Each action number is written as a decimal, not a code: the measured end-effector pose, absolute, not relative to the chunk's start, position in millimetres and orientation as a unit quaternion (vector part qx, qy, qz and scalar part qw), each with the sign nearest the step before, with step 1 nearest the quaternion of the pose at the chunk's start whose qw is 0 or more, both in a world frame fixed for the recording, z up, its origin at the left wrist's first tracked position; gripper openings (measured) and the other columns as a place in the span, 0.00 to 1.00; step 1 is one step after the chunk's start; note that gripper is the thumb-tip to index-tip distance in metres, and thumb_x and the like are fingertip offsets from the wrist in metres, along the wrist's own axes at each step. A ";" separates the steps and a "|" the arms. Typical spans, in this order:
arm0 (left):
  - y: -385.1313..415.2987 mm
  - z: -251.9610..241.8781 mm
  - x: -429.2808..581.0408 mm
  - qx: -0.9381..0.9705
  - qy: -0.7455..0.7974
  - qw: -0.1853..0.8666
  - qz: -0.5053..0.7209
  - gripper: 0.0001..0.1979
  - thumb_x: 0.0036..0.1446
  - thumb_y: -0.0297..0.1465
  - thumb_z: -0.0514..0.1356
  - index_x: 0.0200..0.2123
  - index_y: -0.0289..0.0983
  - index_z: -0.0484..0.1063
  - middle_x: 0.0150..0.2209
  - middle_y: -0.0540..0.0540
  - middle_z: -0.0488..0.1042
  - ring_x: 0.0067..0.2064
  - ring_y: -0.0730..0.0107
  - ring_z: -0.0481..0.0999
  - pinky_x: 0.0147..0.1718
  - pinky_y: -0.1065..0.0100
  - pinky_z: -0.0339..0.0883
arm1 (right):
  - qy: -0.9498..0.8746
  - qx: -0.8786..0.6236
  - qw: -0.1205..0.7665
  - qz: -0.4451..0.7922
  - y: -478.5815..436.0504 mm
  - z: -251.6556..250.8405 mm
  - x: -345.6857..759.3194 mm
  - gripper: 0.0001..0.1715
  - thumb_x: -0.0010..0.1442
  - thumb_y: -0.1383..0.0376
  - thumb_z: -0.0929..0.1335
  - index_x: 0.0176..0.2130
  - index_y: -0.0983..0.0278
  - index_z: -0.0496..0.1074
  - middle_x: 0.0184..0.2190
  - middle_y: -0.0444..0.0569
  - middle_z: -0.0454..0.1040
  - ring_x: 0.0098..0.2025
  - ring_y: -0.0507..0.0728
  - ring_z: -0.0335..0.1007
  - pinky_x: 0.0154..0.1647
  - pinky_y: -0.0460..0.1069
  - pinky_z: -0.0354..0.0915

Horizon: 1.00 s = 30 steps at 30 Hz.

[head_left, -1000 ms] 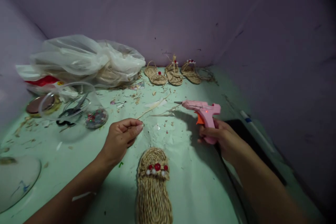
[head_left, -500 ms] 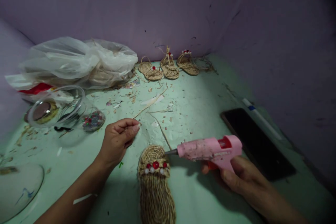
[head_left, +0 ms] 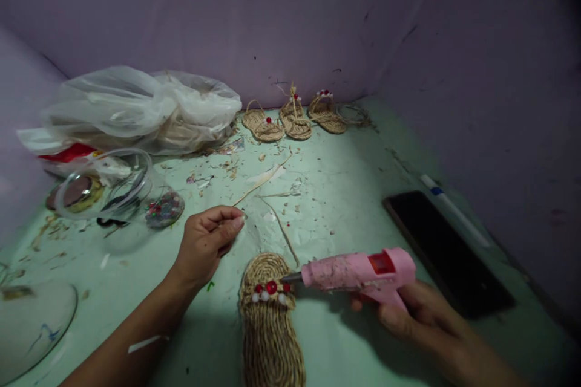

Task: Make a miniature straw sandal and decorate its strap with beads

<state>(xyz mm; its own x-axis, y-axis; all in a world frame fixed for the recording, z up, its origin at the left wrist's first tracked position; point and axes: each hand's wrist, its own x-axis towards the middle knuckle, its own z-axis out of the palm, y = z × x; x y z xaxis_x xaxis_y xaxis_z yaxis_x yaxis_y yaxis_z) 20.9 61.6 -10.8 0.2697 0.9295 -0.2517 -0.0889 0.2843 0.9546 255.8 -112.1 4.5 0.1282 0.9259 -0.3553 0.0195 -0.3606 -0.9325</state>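
Observation:
A woven straw slipper (head_left: 272,344) lies on the table before me, its strap set with red beads (head_left: 271,287) and white beads (head_left: 265,297). My right hand (head_left: 431,320) is wrapped around the handle of a pink hot glue gun (head_left: 349,272). The gun's metal nozzle points left, its tip at the strap beside the red beads; whether it touches cannot be told. Left of the slipper's toe, my left hand (head_left: 206,245) is closed in a pinch above the table. Something small and pale shows at its fingertips, too small to name.
Three small straw slippers (head_left: 296,121) stand by the back wall. A plastic bag (head_left: 145,109) and a clear tub (head_left: 109,184) with a heap of beads (head_left: 164,208) are at left. A phone (head_left: 447,254) and a marker (head_left: 454,208) lie at right. Straw scraps litter the table (head_left: 345,193).
The glue gun's nozzle has moved slightly down and left, nearer the red beads, and the gun has tilted a little. My left hand keeps its pinch. The whole view has shifted slightly.

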 end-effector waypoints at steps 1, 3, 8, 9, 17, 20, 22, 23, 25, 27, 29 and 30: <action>61.5 -10.7 20.9 0.456 0.462 0.654 0.389 0.13 0.36 0.33 0.69 0.25 0.33 0.73 0.11 0.57 0.58 0.13 0.86 0.50 0.12 0.80 0.42 | -0.381 -0.624 0.417 0.541 -112.1 4.0 255.5 0.16 0.52 0.50 0.68 0.32 0.57 0.77 0.31 0.48 0.77 0.36 0.57 0.72 0.40 0.50 0.69; 61.4 -10.4 20.8 0.457 0.460 0.655 0.388 0.13 0.36 0.34 0.69 0.25 0.33 0.73 0.11 0.57 0.58 0.13 0.86 0.50 0.12 0.79 0.42 | -0.382 -0.626 0.412 0.541 -112.2 3.2 255.0 0.17 0.52 0.49 0.68 0.32 0.58 0.77 0.31 0.48 0.77 0.35 0.57 0.72 0.39 0.50 0.69; 62.1 -9.4 21.4 0.460 0.460 0.656 0.383 0.12 0.37 0.34 0.69 0.25 0.32 0.73 0.11 0.58 0.57 0.13 0.86 0.49 0.12 0.79 0.41 | -0.377 -0.624 0.410 0.548 -112.6 2.6 253.2 0.21 0.52 0.49 0.68 0.40 0.58 0.76 0.36 0.51 0.78 0.38 0.59 0.73 0.43 0.53 0.69; 62.1 -9.2 21.6 0.460 0.461 0.656 0.382 0.12 0.37 0.34 0.69 0.25 0.32 0.73 0.11 0.58 0.57 0.13 0.86 0.49 0.12 0.79 0.41 | -0.380 -0.626 0.409 0.544 -112.7 2.7 252.9 0.21 0.52 0.49 0.68 0.41 0.58 0.76 0.36 0.51 0.78 0.38 0.59 0.73 0.43 0.53 0.69; 61.6 -9.6 20.6 0.459 0.462 0.655 0.384 0.13 0.37 0.34 0.69 0.25 0.33 0.73 0.11 0.58 0.58 0.13 0.86 0.49 0.12 0.79 0.41 | -0.406 -0.644 0.399 0.510 -112.7 1.9 253.4 0.22 0.52 0.48 0.67 0.40 0.58 0.77 0.34 0.51 0.78 0.35 0.59 0.73 0.39 0.54 0.70; 61.7 -9.9 20.3 0.459 0.459 0.658 0.382 0.13 0.37 0.34 0.69 0.25 0.33 0.73 0.11 0.58 0.58 0.13 0.86 0.49 0.12 0.79 0.41 | -0.412 -0.655 0.394 0.496 -112.9 2.2 253.1 0.22 0.52 0.48 0.67 0.39 0.58 0.77 0.33 0.51 0.77 0.34 0.58 0.72 0.37 0.54 0.70; 61.9 -10.1 20.6 0.460 0.457 0.659 0.382 0.12 0.37 0.34 0.69 0.25 0.33 0.73 0.11 0.58 0.57 0.13 0.86 0.49 0.12 0.78 0.41 | -0.407 -0.661 0.391 0.494 -113.1 2.6 253.1 0.23 0.51 0.47 0.68 0.39 0.59 0.77 0.33 0.51 0.77 0.34 0.59 0.72 0.37 0.54 0.70; 61.9 -10.0 20.8 0.460 0.457 0.659 0.381 0.12 0.38 0.34 0.69 0.25 0.33 0.73 0.11 0.58 0.57 0.13 0.86 0.49 0.12 0.78 0.40 | -0.403 -0.663 0.390 0.495 -113.2 2.9 253.2 0.23 0.51 0.47 0.68 0.39 0.59 0.77 0.33 0.51 0.77 0.34 0.59 0.71 0.37 0.54 0.69; 62.1 -9.8 21.2 0.461 0.459 0.658 0.380 0.12 0.38 0.34 0.69 0.25 0.33 0.73 0.11 0.58 0.57 0.13 0.85 0.49 0.12 0.78 0.40 | -0.398 -0.670 0.386 0.494 -113.2 3.3 253.5 0.24 0.50 0.46 0.68 0.40 0.59 0.77 0.34 0.51 0.77 0.35 0.59 0.71 0.37 0.54 0.69; 62.1 -9.3 21.3 0.460 0.461 0.656 0.381 0.12 0.37 0.34 0.69 0.25 0.33 0.73 0.11 0.58 0.58 0.13 0.85 0.49 0.12 0.78 0.40 | -0.400 -0.676 0.378 0.490 -113.2 3.6 254.0 0.25 0.50 0.45 0.68 0.39 0.59 0.77 0.33 0.51 0.77 0.34 0.60 0.71 0.36 0.54 0.68; 62.1 -8.7 21.2 0.459 0.464 0.654 0.383 0.13 0.37 0.34 0.69 0.25 0.32 0.73 0.11 0.58 0.58 0.13 0.85 0.49 0.12 0.78 0.40 | -0.401 -0.677 0.376 0.489 -113.5 3.6 254.3 0.25 0.50 0.45 0.68 0.39 0.59 0.77 0.32 0.51 0.76 0.34 0.60 0.71 0.36 0.54 0.68; 62.1 -8.4 21.2 0.459 0.464 0.653 0.383 0.13 0.37 0.34 0.69 0.25 0.32 0.73 0.11 0.58 0.58 0.13 0.85 0.49 0.12 0.78 0.40 | -0.401 -0.677 0.377 0.489 -113.7 3.5 254.4 0.25 0.50 0.45 0.68 0.39 0.59 0.77 0.32 0.51 0.76 0.34 0.59 0.71 0.36 0.54 0.68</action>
